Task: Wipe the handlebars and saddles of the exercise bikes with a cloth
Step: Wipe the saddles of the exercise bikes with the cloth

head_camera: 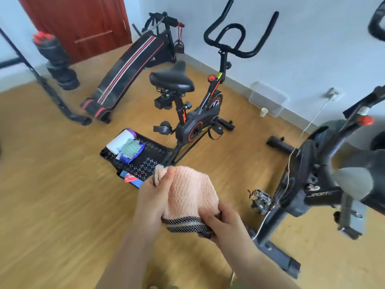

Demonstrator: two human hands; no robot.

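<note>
Gripping cloth (188, 190) edges, both hands.

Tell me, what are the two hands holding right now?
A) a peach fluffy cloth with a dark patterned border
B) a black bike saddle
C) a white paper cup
A: the left hand and the right hand both grip the peach fluffy cloth with a dark patterned border, bunched between them.

The peach cloth (187, 190) (dark dotted band along one edge) was held bunched above the floor. A black-and-red exercise bike (195, 124) stood upright near the wall, its black saddle (171, 80) level and its curved handlebars (239, 34) raised. A second bike (308, 184) stood blurred at the right.
</note>
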